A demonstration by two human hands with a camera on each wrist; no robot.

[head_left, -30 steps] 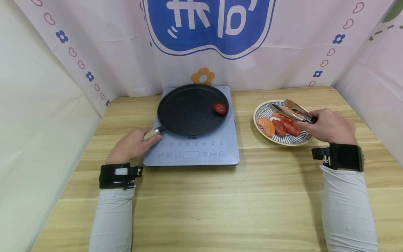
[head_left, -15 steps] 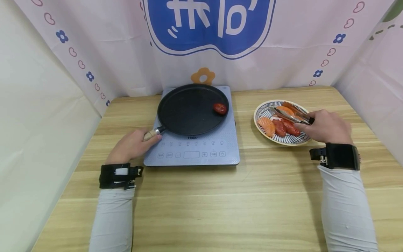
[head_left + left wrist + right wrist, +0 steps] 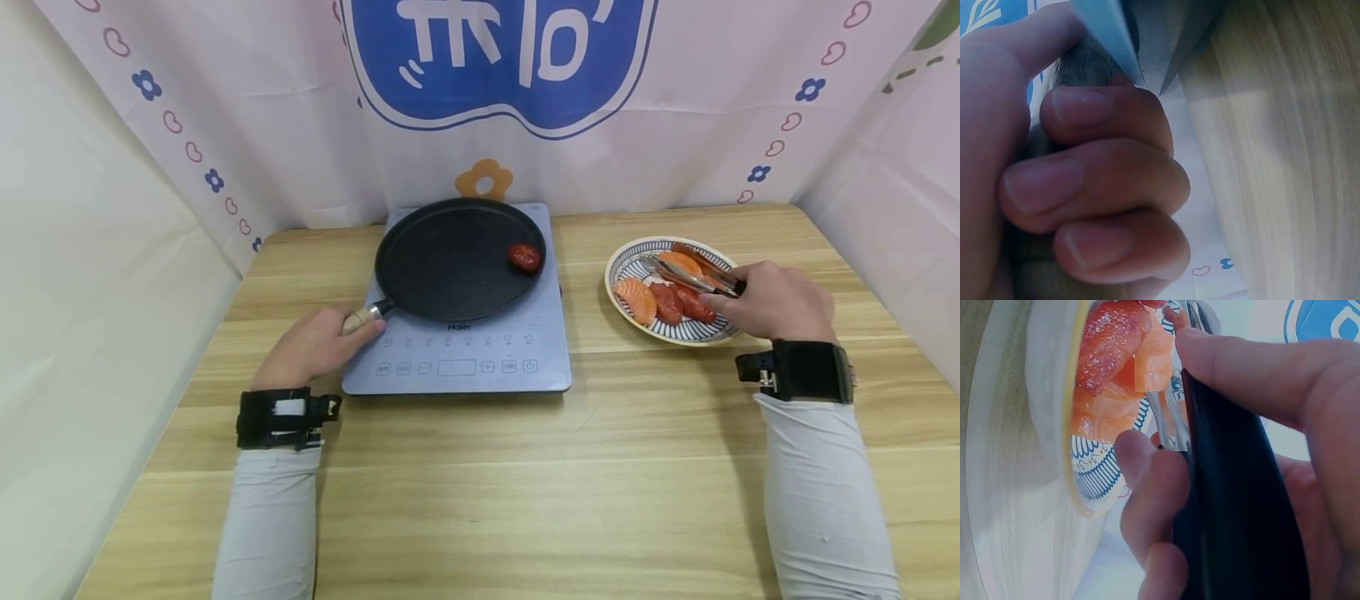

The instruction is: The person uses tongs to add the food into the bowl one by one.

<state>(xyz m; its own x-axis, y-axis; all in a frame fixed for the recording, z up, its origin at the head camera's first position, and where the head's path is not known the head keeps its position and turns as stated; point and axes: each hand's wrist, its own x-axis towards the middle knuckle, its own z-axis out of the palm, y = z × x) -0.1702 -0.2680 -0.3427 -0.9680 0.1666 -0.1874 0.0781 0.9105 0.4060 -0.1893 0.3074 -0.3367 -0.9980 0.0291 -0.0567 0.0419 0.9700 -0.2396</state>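
A black flat frying pan (image 3: 450, 258) rests on the induction cooker (image 3: 465, 383), with a red sausage-like piece (image 3: 524, 257) near its right rim. My left hand (image 3: 318, 346) grips the pan's wooden handle (image 3: 358, 321); the left wrist view shows fingers (image 3: 1104, 178) curled round it. In my right hand (image 3: 783, 302) are metal tongs (image 3: 686, 275) with dark handles (image 3: 1241, 500). Their two arms reach over a patterned plate (image 3: 626, 315), with an orange salmon slice (image 3: 678, 265) between them. Another salmon slice (image 3: 636, 298) and two red sausage-like pieces (image 3: 666, 303) lie at the plate's front.
Everything stands on a wooden table (image 3: 480, 492). A white curtain (image 3: 300, 125) with a blue emblem hangs right behind the cooker and plate. A pale wall (image 3: 75, 292) borders the left side. Bare tabletop separates the cooker from the plate.
My right hand has moved slightly left, and the tongs have come down lower over the orange slice on the plate. The left hand and pan have stayed put.
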